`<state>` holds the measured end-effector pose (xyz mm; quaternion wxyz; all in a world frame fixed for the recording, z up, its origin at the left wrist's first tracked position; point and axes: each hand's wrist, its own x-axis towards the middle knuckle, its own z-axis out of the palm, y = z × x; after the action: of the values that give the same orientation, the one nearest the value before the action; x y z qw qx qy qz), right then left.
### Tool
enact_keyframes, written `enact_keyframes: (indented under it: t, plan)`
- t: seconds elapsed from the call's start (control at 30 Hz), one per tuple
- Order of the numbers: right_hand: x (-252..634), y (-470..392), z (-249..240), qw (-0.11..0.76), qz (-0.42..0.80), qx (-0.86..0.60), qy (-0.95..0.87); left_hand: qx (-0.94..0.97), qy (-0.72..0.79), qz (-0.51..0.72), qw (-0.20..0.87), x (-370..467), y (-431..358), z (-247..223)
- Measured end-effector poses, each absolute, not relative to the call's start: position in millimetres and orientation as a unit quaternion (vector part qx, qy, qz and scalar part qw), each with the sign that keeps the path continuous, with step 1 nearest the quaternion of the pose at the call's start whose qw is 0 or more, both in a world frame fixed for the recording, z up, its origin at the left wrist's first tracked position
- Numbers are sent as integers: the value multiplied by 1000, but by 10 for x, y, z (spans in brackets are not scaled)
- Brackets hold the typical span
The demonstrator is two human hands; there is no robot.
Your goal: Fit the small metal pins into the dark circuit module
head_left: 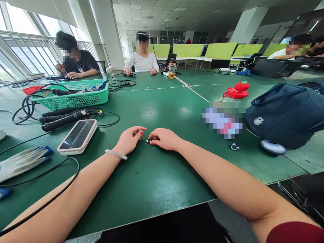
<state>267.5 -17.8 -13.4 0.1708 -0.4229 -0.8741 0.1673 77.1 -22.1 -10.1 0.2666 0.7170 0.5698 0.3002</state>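
My left hand (129,139), with a pale bangle at the wrist, is just above the table. Its thumb and fingertips come together around something too small to name. Close by on the right, my right hand (165,139) has its thumb and fingers curled together at a few tiny black and white pieces (147,141) on the green tabletop (162,182). Whether it grips one of these pieces is too small to make out. The two hands are apart, with the pieces lying between their fingertips.
Left of my hands are a phone (79,135), black handheld devices (65,118) with cables, work gloves (24,162) and a green basket (76,98). To the right are a red-lidded bottle (234,92) and a dark blue bag (286,111). Other people sit around the table.
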Motion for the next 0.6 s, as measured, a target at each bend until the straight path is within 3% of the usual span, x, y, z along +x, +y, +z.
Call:
enact_keyframes:
  t: [0.27,0.47,0.6]
  plan:
    - [2719,-190,-108,196,222,-425,-856,682,528,321,392,856,-318,-91]
    - [2741,-182,-117,278,318,-438,-793,681,556,338,336,835,-283,-58]
    - [2719,-173,-146,342,364,-435,-749,666,538,342,387,834,-275,-77]
